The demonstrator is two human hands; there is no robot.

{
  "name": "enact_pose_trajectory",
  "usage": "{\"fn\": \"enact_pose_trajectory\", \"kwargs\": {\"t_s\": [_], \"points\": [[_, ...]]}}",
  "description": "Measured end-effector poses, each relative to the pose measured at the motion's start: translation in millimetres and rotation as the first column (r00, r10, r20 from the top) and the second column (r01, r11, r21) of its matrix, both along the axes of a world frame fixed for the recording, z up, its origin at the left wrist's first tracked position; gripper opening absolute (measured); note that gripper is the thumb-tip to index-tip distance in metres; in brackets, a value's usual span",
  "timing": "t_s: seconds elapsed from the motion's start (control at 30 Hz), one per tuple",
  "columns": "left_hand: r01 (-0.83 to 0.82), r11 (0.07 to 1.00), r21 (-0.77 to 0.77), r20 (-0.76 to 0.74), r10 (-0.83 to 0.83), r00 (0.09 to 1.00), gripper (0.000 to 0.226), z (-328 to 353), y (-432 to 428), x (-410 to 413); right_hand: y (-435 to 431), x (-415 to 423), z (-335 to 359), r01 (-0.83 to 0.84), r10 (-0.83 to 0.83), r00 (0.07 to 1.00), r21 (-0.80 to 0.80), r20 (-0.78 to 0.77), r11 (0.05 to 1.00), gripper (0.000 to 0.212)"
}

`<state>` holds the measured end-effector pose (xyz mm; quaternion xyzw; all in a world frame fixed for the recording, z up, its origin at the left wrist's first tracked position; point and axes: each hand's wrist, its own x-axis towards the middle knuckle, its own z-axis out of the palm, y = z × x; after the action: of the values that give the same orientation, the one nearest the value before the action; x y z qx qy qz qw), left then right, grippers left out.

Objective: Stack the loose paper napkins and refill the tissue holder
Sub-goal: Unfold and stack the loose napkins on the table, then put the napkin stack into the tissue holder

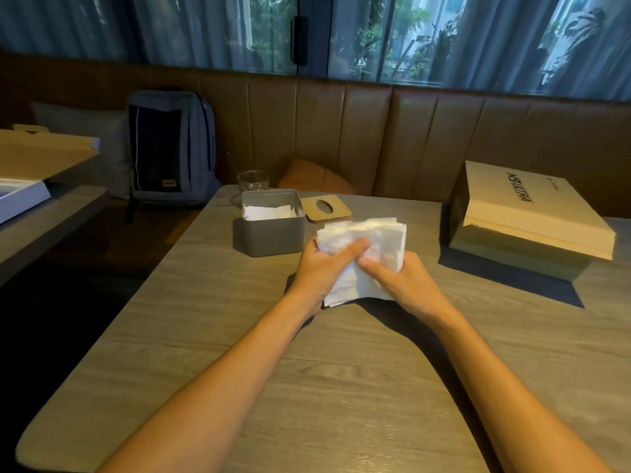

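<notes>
1. Head view looks down along two bare forearms to a wood-grain table point(341, 387).
2. Both hands hold one thick stack of white napkins point(372, 238) near the middle of the table, just right of the holder.
3. Left hand point(324, 264) grips the stack's left edge, its thumb lying across the top sheet and its fingers hidden beneath.
4. Right hand point(404, 279) grips the right side, its thumb pressed on top and pointing toward the left thumb; the two thumb tips nearly meet.
5. Stack edges are uneven, and the lower corner sticks out between the wrists.
6. Whether the stack rests on the table or is lifted off it, I cannot tell.
7. Grey holder point(269, 230) stands open with a few white napkins point(268, 212) lying low inside it.
8. Its wooden lid point(326, 208), with an oval slot, lies flat on the table just behind and to the right of the holder.
9. A clear glass point(253, 182) stands behind the holder at the table's far edge.
10. A brown paper bag point(526, 216) sits on the right side of the table, well apart from the hands.
11. A grey backpack point(170, 148) leans on the bench beyond.
</notes>
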<state>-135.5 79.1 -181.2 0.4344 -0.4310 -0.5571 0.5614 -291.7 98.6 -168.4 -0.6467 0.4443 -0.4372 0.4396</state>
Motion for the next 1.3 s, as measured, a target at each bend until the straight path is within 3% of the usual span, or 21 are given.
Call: {"fn": "enact_pose_trajectory", "kwargs": {"t_s": [0.1,0.27,0.43,0.57,0.67,0.8,0.87,1.0,1.1,1.2,1.3], "points": [[-0.029,0.998,-0.049,0.039,0.031,0.999,0.059,2.0,-3.3,4.5,-2.0,-2.9,0.3,0.011,-0.011,1.0,-0.005,0.009,1.0,0.017],[-0.045,0.985,-0.165,0.223,0.082,0.971,0.048,-2.1,-6.2,4.9,-3.6,-2.5,-4.2,0.021,-0.021,0.999,-0.006,-0.03,1.0,0.015],[-0.103,0.946,-0.306,0.327,0.206,0.922,0.039,-2.3,-5.6,7.9,-9.3,0.2,-7.2,0.162,-0.161,0.986,-0.055,0.035,0.985,0.015],[-0.159,0.948,-0.275,0.432,0.27,0.86,0.041,-3.4,-0.7,7.1,-13.6,13.5,-13.5,0.282,-0.28,0.959,-0.087,0.032,0.955,0.008],[-0.166,0.957,-0.236,0.473,0.262,0.841,0.04,0.5,-0.4,11.0,-20.4,24.1,-15.1,0.334,-0.332,0.942,-0.043,0.04,0.942,0.022],[-0.245,0.93,-0.274,0.534,0.36,0.765,0.021,17.4,0.7,29.1,-31.8,36.8,-12.2,0.337,-0.341,0.939,-0.075,-0.045,0.938,0.027],[-0.234,0.923,-0.306,0.513,0.367,0.776,0.02,22.8,-2.0,43.4,-38.1,46.5,-1.3,0.34,-0.346,0.938,-0.11,-0.035,0.934,0.021],[-0.185,0.936,-0.299,0.517,0.322,0.793,0.01,33.8,-20.8,80.5,-58.1,72.2,30.5,0.336,-0.334,0.942,-0.157,0.04,0.929,0.03],[-0.19,0.947,-0.26,0.509,0.301,0.806,0.018,48.2,-39.6,106.9,-83.1,95.0,46.1,0.321,-0.342,0.938,-0.244,-0.049,0.915,0.023],[-0.217,0.941,-0.259,0.602,0.333,0.726,0.029,64.3,-58.7,129.9,-112.3,115.9,51.9,0.271,-0.323,0.928,-0.26,-0.183,0.927,0.011],[-0.127,0.981,-0.147,0.718,0.194,0.668,0.041,74.9,-76.9,147.3,-136.2,127.5,49.4,0.218,-0.29,0.902,-0.242,-0.32,0.945,0.01]]}}
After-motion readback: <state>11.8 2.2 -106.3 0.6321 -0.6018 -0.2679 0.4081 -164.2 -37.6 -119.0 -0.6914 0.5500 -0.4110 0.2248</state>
